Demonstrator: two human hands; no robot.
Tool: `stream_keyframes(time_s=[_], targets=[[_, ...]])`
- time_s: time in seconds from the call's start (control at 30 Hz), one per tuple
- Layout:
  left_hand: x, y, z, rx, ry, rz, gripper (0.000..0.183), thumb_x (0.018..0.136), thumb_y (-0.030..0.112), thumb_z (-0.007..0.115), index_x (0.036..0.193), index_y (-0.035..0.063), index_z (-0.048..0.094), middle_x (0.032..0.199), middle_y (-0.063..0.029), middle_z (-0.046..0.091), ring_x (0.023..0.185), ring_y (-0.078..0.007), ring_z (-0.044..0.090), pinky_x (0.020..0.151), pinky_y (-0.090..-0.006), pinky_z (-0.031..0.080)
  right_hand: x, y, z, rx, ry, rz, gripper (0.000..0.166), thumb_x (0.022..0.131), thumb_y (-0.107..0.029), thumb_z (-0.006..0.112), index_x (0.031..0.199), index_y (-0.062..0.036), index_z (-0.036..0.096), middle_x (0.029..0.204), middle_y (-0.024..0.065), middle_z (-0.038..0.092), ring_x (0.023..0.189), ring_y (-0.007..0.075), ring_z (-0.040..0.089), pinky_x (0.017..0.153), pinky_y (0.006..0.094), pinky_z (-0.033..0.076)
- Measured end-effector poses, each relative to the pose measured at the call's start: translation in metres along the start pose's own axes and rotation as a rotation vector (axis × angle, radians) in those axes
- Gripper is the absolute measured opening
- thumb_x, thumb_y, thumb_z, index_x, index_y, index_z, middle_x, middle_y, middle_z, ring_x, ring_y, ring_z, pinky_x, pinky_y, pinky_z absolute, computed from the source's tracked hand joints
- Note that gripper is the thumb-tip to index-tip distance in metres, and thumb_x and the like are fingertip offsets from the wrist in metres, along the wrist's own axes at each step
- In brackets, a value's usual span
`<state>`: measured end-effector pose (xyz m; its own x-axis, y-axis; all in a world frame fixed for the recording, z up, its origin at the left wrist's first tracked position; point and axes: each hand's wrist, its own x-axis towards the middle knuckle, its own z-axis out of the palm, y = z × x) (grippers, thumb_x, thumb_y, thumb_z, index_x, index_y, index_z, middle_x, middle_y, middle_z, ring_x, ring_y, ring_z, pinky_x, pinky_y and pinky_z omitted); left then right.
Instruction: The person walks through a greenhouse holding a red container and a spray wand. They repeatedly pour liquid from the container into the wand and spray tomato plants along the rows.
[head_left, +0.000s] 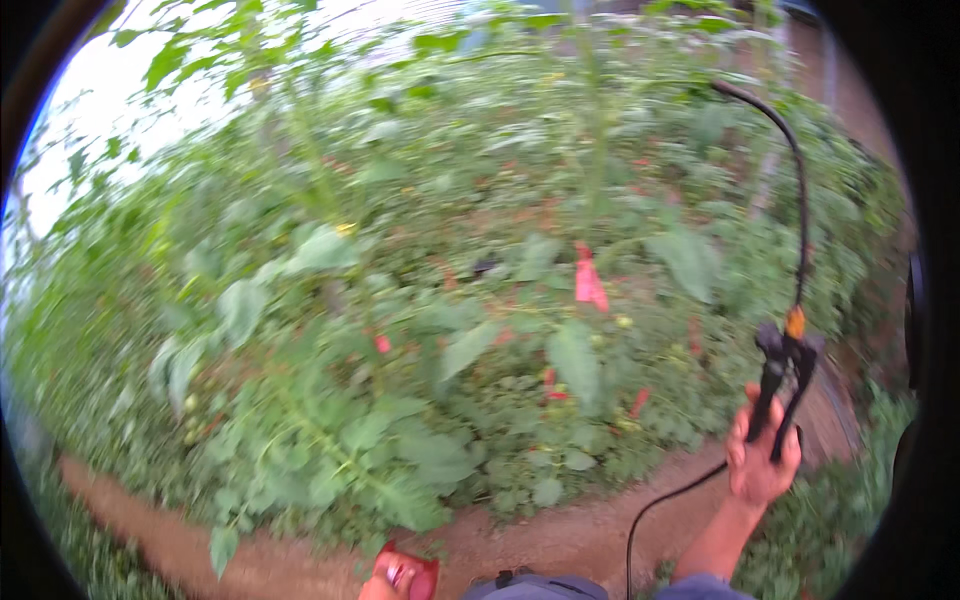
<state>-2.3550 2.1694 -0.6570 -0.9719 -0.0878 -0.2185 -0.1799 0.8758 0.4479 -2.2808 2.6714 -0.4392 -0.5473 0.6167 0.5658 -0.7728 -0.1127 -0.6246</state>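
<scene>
At the lower right, my right hand (761, 461) grips a black two-handled hand tool (784, 390). From the tool's orange collar (795, 322) a long dark rod (801, 202) rises and hooks over to the left at its tip, in front of the foliage. A thin black cable (660, 499) hangs down from near that hand. My left hand (386, 585), cut off by the bottom edge, holds a red object (426, 579) whose kind I cannot tell. Ahead stand leafy tomato plants (427, 442) with small green fruit (191, 405).
Pink-red strips (589, 281) hang among the blurred plants. A bare soil path (525, 544) curves along the near side of the bed. Low greenery (817, 517) grows at the right. A brown wall (862, 82) stands at the far right.
</scene>
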Motion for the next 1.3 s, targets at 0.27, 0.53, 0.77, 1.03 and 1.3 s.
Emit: stream_keyframes(time_s=[0.27,0.53,0.77,1.03,1.3], targets=[[-0.033,0.009,-0.005,0.038,0.001,-0.140,0.067,0.086,0.068,0.066,0.111,0.0058,0.070,0.096,-0.0271,0.073,0.096,-0.0467,0.070,0.086,-0.0531,0.055,-0.059,0.093,0.008,0.420,-0.162,0.576,0.082,0.094,-0.061,0.055,0.132,0.0115,0.052,0.084,0.0197,0.066,0.053,0.0196,0.057,0.044,0.0274,0.047],[-0.077,0.017,-0.004,-0.049,0.055,-0.237,0.058,0.086,0.062,0.070,0.114,0.0117,0.073,0.094,-0.0248,0.074,0.098,-0.0445,0.070,0.086,-0.0518,0.056,-0.081,0.131,0.050,0.280,-0.418,0.813,0.071,0.096,-0.051,0.052,0.126,0.0134,0.056,0.081,0.0146,0.066,0.051,0.0112,0.049,0.042,0.0228,0.031],[-0.100,0.011,-0.007,-0.069,0.060,-0.367,0.058,0.086,0.058,0.072,0.104,0.0030,0.073,0.089,-0.0254,0.073,0.090,-0.0421,0.072,0.079,-0.0478,0.056,-0.072,0.150,0.059,0.335,-0.458,0.815,0.066,0.098,-0.052,0.052,0.117,0.0110,0.058,0.082,0.0120,0.065,0.053,0.0075,0.047,0.041,0.0207,0.027],[-0.100,0.005,-0.004,-0.021,0.126,-0.323,0.053,0.089,0.052,0.074,0.091,-0.0004,0.068,0.078,-0.0179,0.071,0.074,-0.0289,0.071,0.070,-0.0424,0.054,-0.053,0.145,0.076,0.431,-0.465,0.894,0.066,0.098,-0.057,0.050,0.104,0.0078,0.060,0.080,0.0082,0.062,0.054,0.0064,0.047,0.042,0.0219,0.026],[-0.090,-0.003,0.002,-0.050,0.022,-0.378,0.065,0.090,0.062,0.067,0.100,-0.0017,0.068,0.091,-0.0291,0.071,0.093,-0.0464,0.070,0.082,-0.0500,0.055,-0.019,0.133,0.097,0.404,-0.551,0.896,0.062,0.097,-0.056,0.055,0.101,0.0046,0.062,0.084,0.0045,0.060,0.061,0.0057,0.048,0.049,0.0209,0.030]])
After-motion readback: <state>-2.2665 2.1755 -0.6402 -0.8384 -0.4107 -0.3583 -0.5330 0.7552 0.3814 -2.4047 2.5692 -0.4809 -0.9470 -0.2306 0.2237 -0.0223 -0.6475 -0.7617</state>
